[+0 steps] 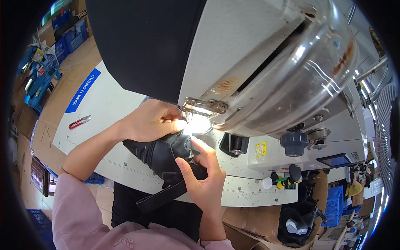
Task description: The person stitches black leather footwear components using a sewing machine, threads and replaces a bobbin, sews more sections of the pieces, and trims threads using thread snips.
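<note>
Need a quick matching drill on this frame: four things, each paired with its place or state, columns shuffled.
1. black leather shoe upper
2. red thread snips
3. blue plastic crate
4. dark round knob

A. lying alone on the white table, left
B. on the sewing machine's right side
C. held in both hands under the lamp
D. on the floor, lower right

Pairs: 1-C, 2-A, 3-D, 4-B

A long blue label (83, 91) lies slantwise on the white table's far left edge. A small yellow sticker (261, 148) sits on the machine's front, a dark little screen (338, 160) further right.
</note>
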### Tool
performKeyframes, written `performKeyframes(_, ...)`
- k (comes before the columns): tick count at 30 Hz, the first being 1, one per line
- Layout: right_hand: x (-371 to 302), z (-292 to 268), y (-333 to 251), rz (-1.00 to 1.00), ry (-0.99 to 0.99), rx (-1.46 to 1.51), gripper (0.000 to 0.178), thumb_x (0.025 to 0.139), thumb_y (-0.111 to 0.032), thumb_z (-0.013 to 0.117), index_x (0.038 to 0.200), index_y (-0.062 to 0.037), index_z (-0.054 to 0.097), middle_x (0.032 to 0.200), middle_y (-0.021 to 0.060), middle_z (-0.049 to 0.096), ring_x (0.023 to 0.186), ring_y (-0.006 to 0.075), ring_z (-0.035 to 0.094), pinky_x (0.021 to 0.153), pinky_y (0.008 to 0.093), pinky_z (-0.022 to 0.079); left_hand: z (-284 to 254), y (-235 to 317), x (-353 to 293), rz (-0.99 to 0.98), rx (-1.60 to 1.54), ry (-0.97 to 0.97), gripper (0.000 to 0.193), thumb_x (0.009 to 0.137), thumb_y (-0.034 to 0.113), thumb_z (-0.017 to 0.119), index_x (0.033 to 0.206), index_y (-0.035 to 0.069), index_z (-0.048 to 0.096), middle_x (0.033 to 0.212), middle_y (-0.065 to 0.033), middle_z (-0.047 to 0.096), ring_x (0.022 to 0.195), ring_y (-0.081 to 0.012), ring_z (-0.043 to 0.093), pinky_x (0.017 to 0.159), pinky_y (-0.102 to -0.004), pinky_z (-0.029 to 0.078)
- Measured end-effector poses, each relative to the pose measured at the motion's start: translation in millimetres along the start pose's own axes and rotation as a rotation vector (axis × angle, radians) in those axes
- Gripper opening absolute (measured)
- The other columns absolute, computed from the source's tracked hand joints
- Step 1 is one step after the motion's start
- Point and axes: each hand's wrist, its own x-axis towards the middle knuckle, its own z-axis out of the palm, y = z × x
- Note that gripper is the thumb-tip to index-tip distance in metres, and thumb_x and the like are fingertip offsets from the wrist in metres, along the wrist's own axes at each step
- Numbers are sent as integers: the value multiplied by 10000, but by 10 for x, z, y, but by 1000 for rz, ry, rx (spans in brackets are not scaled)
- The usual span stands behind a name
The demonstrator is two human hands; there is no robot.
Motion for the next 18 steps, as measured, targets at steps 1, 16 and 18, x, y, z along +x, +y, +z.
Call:
performKeyframes(1, 11, 10, 17, -2, 0, -1, 448, 823, -175, 742, 1204, -17, 567, 657, 40, 606, 605, 51, 507, 588, 184, 395, -11, -14, 15, 1, 0, 1, 220, 833, 185, 601, 880, -17, 677, 636, -103, 594, 566, -151, 528, 544, -309, 404)
performKeyframes(16, 179, -15, -83, 61, 11, 6, 383, 801, -145, 748, 1130, -8, 606, 597, 20, 571, 590, 39, 484, 596, 187, 390, -179, -82, 181, -125, -210, -193, 158, 854, 146, 560, 805, 19, 640, 747, 2, 601, 731, -92, 529, 704, -262, 417)
performKeyframes(18, 172, -6, -116, 77, 7, 12, 383, 799, -143, 750, 1128, -7, 606, 599, 24, 576, 587, 43, 486, 598, 187, 392, -146, -180, 207, -183, -223, -234, 142, 849, 142, 566, 788, 33, 634, 746, 17, 596, 735, -83, 524, 702, -260, 411)
